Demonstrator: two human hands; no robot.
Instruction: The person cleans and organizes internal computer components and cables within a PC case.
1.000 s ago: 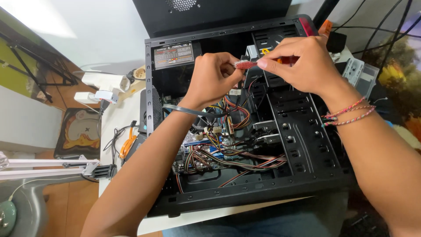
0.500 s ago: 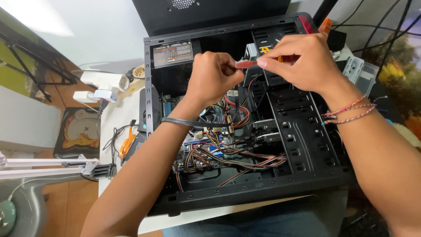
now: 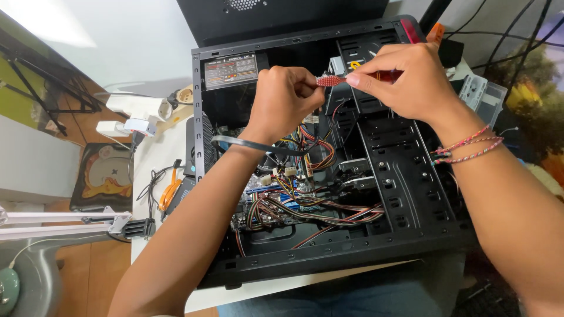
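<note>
An open black computer case [image 3: 411, 235] lies on its side on a white desk, full of coloured wires [image 3: 305, 205] over the board. Above its upper part, my right hand [image 3: 405, 79] pinches a thin red tool [image 3: 332, 80] by its handle end. My left hand [image 3: 285, 100] is curled at the tool's other tip, fingers closed around it. A thin bangle circles my left wrist and braided threads [image 3: 467, 147] circle my right wrist. What sits at the tool's tip is hidden by my left fingers.
The power supply [image 3: 232, 73] with its label fills the case's top left corner. Drive bays [image 3: 399, 158] run down the right side. On the desk to the left lie a white power strip [image 3: 138, 108], cables and orange-handled pliers [image 3: 169, 191]. A black monitor stands behind.
Both hands have stayed together above the case, shifting only slightly; the left hand has closed more tightly around the red tool's tip.
</note>
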